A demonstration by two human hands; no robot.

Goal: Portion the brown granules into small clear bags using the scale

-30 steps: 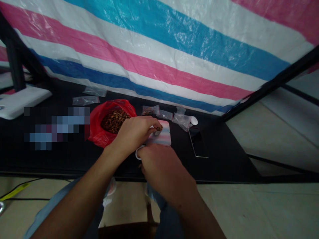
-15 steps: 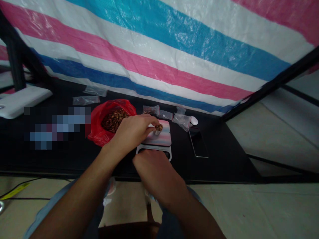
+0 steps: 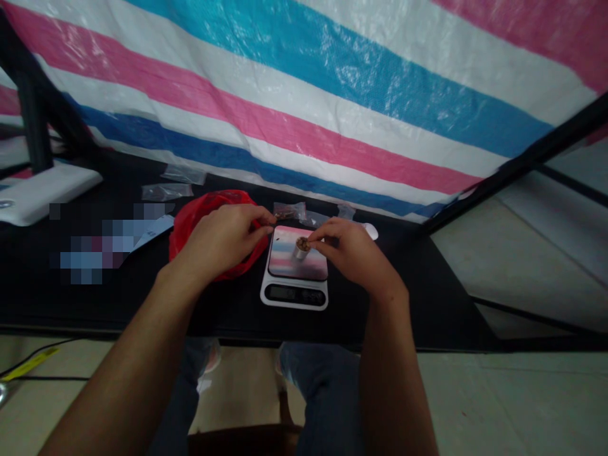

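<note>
A small white kitchen scale (image 3: pixel 294 292) with a pink-and-blue striped platform stands on the black table (image 3: pixel 118 297). A tiny cup (image 3: pixel 300 249) heaped with brown bits sits on the platform. My right hand (image 3: pixel 354 253) reaches in from the right, thumb and forefinger pinched at the cup's rim. My left hand (image 3: pixel 221 240) hovers over the red plastic bag (image 3: pixel 187 221) left of the scale and covers its opening. Its fingertips are pressed together near the platform's far left corner; what they hold is hidden.
Several small clear bags (image 3: pixel 288 210) lie behind the scale and farther left (image 3: pixel 167 190). A white device (image 3: pixel 45 193) sits at the table's left end, a white round object (image 3: pixel 372 232) beyond my right hand. A striped tarp (image 3: pixel 304 107) hangs behind. My knees show below.
My right hand left the scale's front edge and swung round to the cup from the right. My left hand pulled back from the cup to above the red bag. The scale's display is now uncovered.
</note>
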